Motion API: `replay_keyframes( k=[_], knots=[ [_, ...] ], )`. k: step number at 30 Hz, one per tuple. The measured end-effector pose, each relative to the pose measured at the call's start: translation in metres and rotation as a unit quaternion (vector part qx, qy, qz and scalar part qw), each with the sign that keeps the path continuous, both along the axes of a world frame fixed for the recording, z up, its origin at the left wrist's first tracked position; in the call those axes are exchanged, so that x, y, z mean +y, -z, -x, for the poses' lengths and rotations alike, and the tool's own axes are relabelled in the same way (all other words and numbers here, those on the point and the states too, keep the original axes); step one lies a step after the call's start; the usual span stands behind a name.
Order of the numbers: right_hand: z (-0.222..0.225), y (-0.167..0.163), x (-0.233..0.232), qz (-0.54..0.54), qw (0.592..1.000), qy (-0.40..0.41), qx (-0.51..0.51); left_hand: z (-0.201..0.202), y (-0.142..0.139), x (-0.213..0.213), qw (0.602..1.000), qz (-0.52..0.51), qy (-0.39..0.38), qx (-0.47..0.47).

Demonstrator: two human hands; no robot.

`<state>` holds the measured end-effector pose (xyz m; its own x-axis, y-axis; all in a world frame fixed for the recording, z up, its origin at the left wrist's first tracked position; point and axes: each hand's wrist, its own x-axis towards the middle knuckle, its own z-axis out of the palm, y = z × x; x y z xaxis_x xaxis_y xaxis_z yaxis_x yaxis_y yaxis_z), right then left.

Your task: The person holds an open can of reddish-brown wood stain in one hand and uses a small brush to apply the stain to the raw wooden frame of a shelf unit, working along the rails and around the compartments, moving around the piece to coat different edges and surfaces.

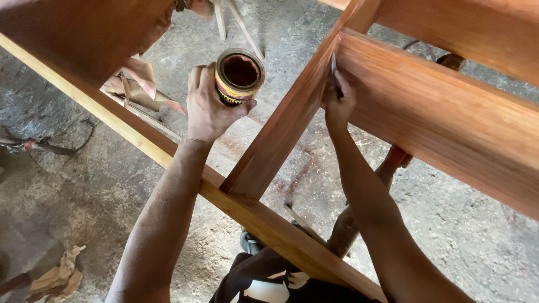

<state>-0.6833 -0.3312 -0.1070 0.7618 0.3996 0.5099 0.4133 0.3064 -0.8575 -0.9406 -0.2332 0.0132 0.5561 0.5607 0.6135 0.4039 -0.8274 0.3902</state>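
My left hand (209,106) grips a small open round can (239,76) with a yellow label and dark reddish liquid inside, held up over the floor between two wooden rails. My right hand (338,101) holds a thin brush (334,73) upright, its tip pressed into the corner where a reddish-brown cross rail (286,123) meets a wide stained board (449,118). The wood there looks freshly coated and glossy.
A long pale-edged rail (140,140) runs diagonally from upper left to the bottom centre. Below lies a rough concrete floor (67,191) with crumpled paper (56,278), wood scraps (140,84) and a cable (56,147). My dark clothing (264,283) shows at the bottom.
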Motion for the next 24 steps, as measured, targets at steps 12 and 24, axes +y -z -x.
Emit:
replay_keyframes(
  k=[12, 24],
  knots=[
    [0.007, 0.005, 0.012, 0.044, 0.991, 0.078, -0.102, 0.004, 0.002, 0.007, 0.999, -0.03, 0.005, 0.02],
    [0.008, -0.002, 0.027, -0.052, 0.979, 0.102, -0.171, 0.01, 0.004, 0.01, 1.0, -0.024, 0.019, 0.002]
  ],
)
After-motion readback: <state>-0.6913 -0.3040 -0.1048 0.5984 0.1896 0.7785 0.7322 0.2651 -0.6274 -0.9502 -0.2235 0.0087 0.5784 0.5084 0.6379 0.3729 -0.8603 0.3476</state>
